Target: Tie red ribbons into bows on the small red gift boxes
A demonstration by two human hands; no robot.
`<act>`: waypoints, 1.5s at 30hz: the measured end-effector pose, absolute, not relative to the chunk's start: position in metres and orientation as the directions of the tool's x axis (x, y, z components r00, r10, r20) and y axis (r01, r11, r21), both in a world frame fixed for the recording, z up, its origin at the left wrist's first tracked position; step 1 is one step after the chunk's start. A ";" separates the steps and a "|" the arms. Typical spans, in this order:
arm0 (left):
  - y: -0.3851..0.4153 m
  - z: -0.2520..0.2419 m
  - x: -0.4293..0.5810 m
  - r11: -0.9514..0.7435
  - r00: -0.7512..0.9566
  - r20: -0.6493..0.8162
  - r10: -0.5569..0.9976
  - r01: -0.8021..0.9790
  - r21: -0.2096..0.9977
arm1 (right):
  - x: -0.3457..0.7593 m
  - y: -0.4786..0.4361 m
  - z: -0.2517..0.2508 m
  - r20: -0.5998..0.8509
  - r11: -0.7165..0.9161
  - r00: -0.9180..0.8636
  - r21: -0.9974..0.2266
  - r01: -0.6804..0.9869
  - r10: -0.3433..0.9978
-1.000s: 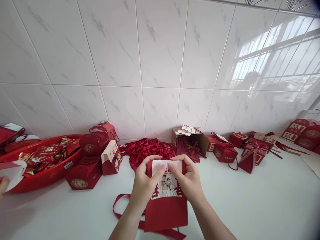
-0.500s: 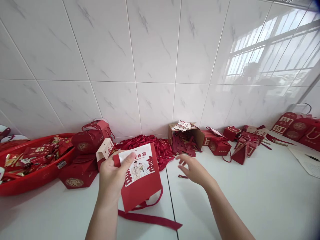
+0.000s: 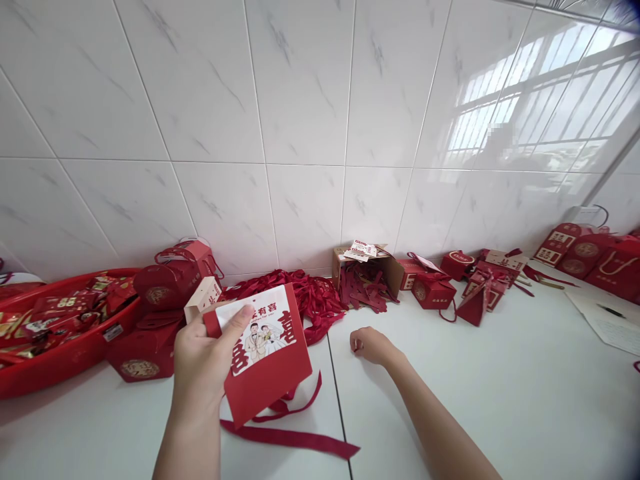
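In the head view, the left hand (image 3: 200, 363) clamps a red packet (image 3: 270, 393) and the white card (image 3: 267, 340) on its front, thumb over the card, holding them tilted above the worktop (image 3: 525, 400) near a maroon ribbon (image 3: 295, 438). The right hand (image 3: 375, 347) is low over the worktop, well apart from the packet, its fingers curled, though whether they pinch anything cannot be told. The step in hand seems to be steadying card and packet one-handed; the next move calls for a firm left hold.
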State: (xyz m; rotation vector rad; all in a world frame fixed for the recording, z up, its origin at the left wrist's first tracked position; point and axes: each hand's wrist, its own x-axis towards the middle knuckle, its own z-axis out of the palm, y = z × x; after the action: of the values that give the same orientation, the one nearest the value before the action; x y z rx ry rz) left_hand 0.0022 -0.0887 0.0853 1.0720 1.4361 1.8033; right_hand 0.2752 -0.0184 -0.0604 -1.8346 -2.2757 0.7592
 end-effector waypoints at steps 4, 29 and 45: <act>-0.089 0.089 0.005 -0.182 -0.514 0.131 0.848 -0.050 0.982 | 0.279 -0.017 -0.067 -0.187 0.105 -0.227 -0.504 0.857 0.956; -0.119 0.069 0.070 -0.451 0.115 0.442 0.890 0.379 0.808 | 0.246 -0.110 0.046 0.704 0.672 -0.020 -0.670 0.315 0.710; -0.117 0.065 0.070 -0.529 0.125 0.525 0.842 0.386 0.755 | 0.236 -0.109 0.040 0.714 0.684 -0.004 -0.668 0.292 0.700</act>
State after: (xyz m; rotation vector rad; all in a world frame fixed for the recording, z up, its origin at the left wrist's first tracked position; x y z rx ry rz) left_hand 0.0698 -0.1169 0.0654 1.9715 1.1835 1.3866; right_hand 0.2358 -0.1093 0.0403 -0.8331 -1.5911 0.3878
